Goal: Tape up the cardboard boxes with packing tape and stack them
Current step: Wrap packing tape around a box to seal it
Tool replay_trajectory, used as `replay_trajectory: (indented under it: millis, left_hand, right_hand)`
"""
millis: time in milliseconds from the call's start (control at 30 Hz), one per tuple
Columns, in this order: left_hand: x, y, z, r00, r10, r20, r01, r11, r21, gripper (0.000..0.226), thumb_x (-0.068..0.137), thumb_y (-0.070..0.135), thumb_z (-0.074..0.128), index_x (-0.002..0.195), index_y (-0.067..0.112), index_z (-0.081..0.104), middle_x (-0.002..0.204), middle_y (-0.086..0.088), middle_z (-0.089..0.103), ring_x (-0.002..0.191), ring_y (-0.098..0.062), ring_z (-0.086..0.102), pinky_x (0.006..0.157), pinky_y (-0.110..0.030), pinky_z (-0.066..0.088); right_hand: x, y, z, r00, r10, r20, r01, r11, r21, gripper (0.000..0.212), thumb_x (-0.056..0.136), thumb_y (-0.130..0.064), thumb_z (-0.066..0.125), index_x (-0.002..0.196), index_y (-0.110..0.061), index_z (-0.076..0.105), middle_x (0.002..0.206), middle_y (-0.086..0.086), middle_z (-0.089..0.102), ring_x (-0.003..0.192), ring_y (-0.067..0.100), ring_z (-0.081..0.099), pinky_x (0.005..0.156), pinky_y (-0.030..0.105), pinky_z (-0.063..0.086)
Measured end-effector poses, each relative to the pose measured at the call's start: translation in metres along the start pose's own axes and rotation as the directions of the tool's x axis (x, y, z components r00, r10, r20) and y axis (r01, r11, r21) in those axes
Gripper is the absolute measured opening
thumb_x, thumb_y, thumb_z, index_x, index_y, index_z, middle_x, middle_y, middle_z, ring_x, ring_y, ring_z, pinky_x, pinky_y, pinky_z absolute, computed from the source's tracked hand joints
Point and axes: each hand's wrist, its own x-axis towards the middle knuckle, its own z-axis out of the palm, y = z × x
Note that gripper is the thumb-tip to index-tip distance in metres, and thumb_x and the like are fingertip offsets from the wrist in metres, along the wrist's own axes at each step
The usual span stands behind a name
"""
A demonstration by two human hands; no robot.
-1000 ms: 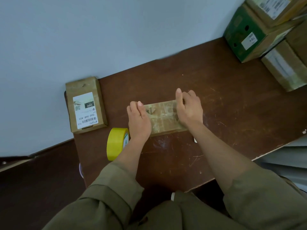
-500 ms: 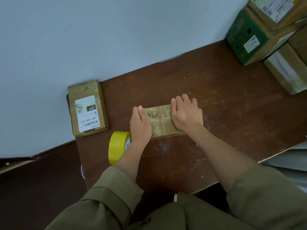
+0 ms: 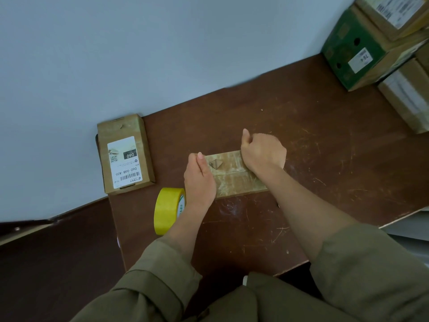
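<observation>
Box [image 3: 234, 176] lying taped on your table [image 3: 301, 145], your left hand [image 3: 200, 180] gripping its left end with fingers curled over, your right hand [image 3: 263, 153] clasping its right end, tape roll [image 3: 168, 210] standing beside your left wrist.

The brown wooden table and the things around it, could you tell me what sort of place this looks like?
Probably a small packing or mailroom corner: a scratched brown wooden table against a plain wall, a yellow roll of packing tape, and labelled cardboard boxes stacked at the right.
</observation>
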Motion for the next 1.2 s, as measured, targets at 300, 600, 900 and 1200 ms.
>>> replay_trajectory:
  millis: [300,600,900,1200]
  left_hand:
    - [0.000,0.000,0.002,1.000,0.015,-0.007,-0.015,1.000,-0.003,0.035,0.108,0.031,0.026,0.082,0.010,0.038,0.069,0.000,0.043,0.062,-0.012,0.039,0.055,-0.021,0.031]
    - [0.004,0.000,0.001,0.999,-0.047,-0.002,0.047,0.999,-0.008,0.034,0.108,0.030,0.025,0.084,0.009,0.037,0.071,0.002,0.040,0.062,-0.012,0.038,0.063,-0.033,0.025]
    - [-0.022,0.017,-0.006,0.959,-0.279,0.054,0.275,0.959,0.069,0.035,0.104,0.032,0.038,0.083,0.008,0.052,0.092,-0.008,0.058,0.091,-0.029,0.053,0.077,-0.036,0.035]
    - [-0.014,0.037,-0.011,0.881,-0.273,0.387,0.344,0.930,-0.127,0.055,0.103,0.047,0.039,0.150,0.019,0.036,0.141,-0.001,0.050,0.129,-0.021,0.048,0.099,-0.032,0.038]
  right_hand:
    - [-0.003,0.005,-0.002,0.993,0.080,-0.086,-0.058,0.971,0.230,0.071,0.106,-0.054,0.024,0.063,-0.013,0.064,0.070,0.001,0.064,0.073,0.025,0.060,0.070,0.036,0.040]
    - [-0.027,0.041,-0.015,0.807,0.586,-0.069,-0.172,0.345,0.923,0.053,0.107,-0.034,0.040,0.066,-0.013,0.067,0.063,0.003,0.066,0.055,0.010,0.059,0.065,0.026,0.047]
    - [-0.071,0.054,-0.017,0.914,0.343,0.219,-0.373,0.491,0.787,0.043,0.097,-0.042,0.059,0.134,-0.020,0.057,0.126,0.000,0.058,0.107,0.018,0.058,0.084,0.030,0.052]
    - [-0.085,0.038,-0.020,0.872,0.105,0.477,-0.477,0.399,0.783,0.051,0.103,-0.043,0.049,0.151,-0.028,0.040,0.144,-0.001,0.053,0.115,0.016,0.057,0.086,0.034,0.051]
